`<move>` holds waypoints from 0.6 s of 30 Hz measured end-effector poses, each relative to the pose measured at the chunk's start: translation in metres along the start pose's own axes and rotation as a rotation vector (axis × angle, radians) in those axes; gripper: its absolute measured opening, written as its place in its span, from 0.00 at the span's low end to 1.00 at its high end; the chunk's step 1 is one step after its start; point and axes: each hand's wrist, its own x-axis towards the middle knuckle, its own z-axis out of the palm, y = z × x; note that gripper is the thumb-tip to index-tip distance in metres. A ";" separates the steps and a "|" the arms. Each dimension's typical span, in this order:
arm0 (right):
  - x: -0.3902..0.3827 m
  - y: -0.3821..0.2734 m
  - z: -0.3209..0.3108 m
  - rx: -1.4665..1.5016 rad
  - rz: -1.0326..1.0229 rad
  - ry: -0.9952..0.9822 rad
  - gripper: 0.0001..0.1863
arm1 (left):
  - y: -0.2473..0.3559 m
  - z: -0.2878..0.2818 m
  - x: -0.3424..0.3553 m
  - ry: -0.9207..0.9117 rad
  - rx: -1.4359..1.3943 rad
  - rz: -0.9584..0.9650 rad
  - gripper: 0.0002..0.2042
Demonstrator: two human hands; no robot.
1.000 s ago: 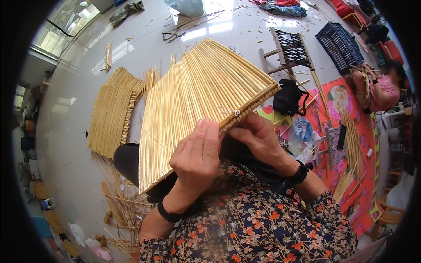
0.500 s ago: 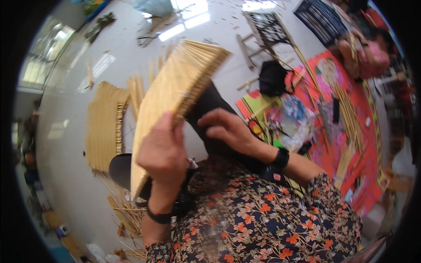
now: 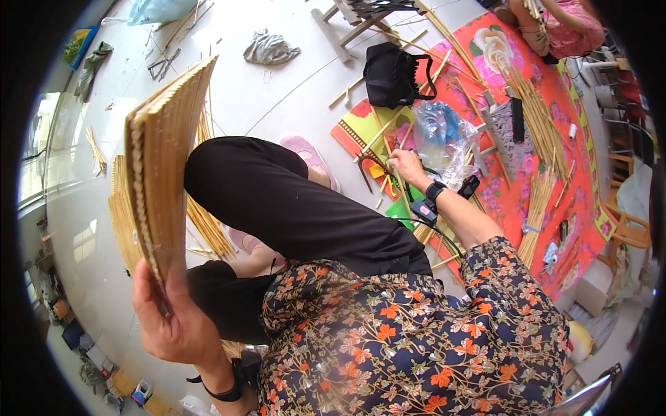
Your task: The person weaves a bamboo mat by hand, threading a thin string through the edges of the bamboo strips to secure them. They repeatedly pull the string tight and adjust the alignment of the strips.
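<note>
My left hand (image 3: 173,326) grips the lower end of a panel of bamboo strips (image 3: 166,159), fingers and thumb closed round it. The panel stands nearly upright left of my knee, its stitched edge towards me. My right hand (image 3: 409,168) reaches down to the cloth on the right, fingers curled together. What they hold, if anything, is too small to make out. Close by the fingers lie a brown curved strip (image 3: 366,166), a small yellow item (image 3: 377,171) and a clear plastic bag with blue in it (image 3: 444,135).
More bamboo strips (image 3: 119,208) lie on the floor at left. A red floral cloth (image 3: 499,236) on the right bears bundles of thin sticks (image 3: 540,125). A black bag (image 3: 392,76) and a wooden stool (image 3: 333,38) are ahead. Another person (image 3: 565,28) sits at far right.
The bamboo panel has swung left and more upright in my left hand. My right hand has moved away from it, rightward to the cloth. My view has shifted to the right.
</note>
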 end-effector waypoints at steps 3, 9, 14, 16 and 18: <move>-0.005 -0.029 0.030 -0.175 -0.056 -0.046 0.18 | 0.004 -0.002 0.000 0.004 -0.018 -0.071 0.16; 0.011 -0.025 0.071 -0.262 -0.094 0.037 0.16 | 0.015 -0.015 0.020 -0.040 0.119 0.092 0.17; 0.010 -0.029 0.054 0.307 -0.074 -0.139 0.13 | 0.001 -0.026 0.007 -0.026 0.011 0.064 0.17; 0.009 -0.043 0.022 0.489 -0.058 -0.120 0.13 | -0.006 -0.020 0.006 -0.011 0.002 0.112 0.17; 0.005 -0.074 -0.018 0.682 -0.116 -0.203 0.11 | -0.007 -0.017 0.008 0.004 -0.021 0.138 0.17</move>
